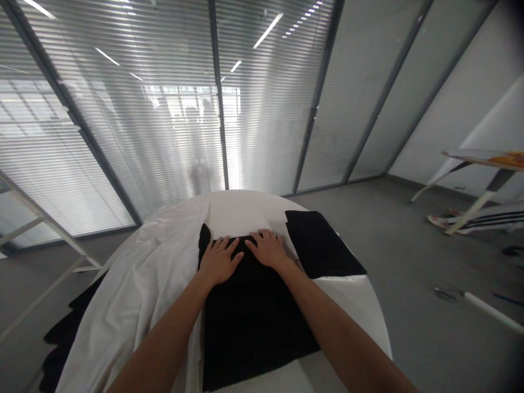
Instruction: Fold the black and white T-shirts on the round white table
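Black cloth (254, 322) laid flat across the near half of a round white desk (241, 210), its far edge close to the desk's middle. Both hands pressed palm-down along that far edge: left hand (219, 261) and right hand (268, 248) side by side, fingertips near one another, fingers stretched out and slightly spread, fully open and flat, gripping nothing, only resting on the fabric. Bare forearms reaching in from the bottom of the frame. Just beside the right hand, a second black cloth (321, 245), folded into a neat rectangle and lying at an angle toward the desk's right rim. On the other side, against the first cloth's left edge, a rumpled white cloth (135, 295) draped over the desk and down its side, with more dark fabric (61, 338) hanging below it at lower left. Beyond the desk, a glass wall (172, 109) with lowered slatted blinds and dark metal frames, ceiling lights mirrored in the panes. Grey floor (409, 262) all around. At far left, a slanted white frame (36, 218). At far right, a second desk (483, 158) on white legs, something orange on top, too blurred to identify; under it, a shoe (438, 221) and striped trouser leg (491, 218) of another person. At lower right, a white rod (491, 311) lying on the floor.
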Tool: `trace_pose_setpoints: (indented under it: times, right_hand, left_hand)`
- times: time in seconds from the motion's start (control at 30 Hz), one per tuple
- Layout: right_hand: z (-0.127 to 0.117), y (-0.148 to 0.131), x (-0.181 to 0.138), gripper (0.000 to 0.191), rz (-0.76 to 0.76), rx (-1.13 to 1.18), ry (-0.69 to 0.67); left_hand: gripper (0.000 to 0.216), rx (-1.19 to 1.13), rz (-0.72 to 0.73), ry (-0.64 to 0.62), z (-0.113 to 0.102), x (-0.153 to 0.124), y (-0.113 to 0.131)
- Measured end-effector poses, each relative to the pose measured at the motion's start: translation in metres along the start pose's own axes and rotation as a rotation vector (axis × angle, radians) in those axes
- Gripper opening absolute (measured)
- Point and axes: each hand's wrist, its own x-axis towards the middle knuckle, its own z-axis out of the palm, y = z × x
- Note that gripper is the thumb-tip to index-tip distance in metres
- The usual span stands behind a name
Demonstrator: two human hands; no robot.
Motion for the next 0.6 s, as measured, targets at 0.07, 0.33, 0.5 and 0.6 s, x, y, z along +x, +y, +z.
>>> trace_pose_setpoints:
  times: [0.07,0.33,0.5,0.6]
  right_hand:
    - [-0.004,0.004,0.002,0.050,-0.015,0.006,-0.034]
    - [-0.032,0.024,0.014,0.045,-0.030,0.079,-0.219]
    - [-0.047,0.038,0.016,0.045,-0.126,0.198,-0.278]
    - [-0.058,0.042,0.014,0.047,-0.166,0.218,-0.361]
  left_hand:
    - [0.063,0.001,-0.007,0.017,-0.002,0.001,-0.006]
    - [0.050,-0.110,-0.187,0.058,-0.017,0.009,-0.033]
    - [0.049,-0.348,-0.128,0.033,-0.029,0.009,-0.041]
    - [0.047,-0.507,-0.090,0.034,-0.037,0.009,-0.045]
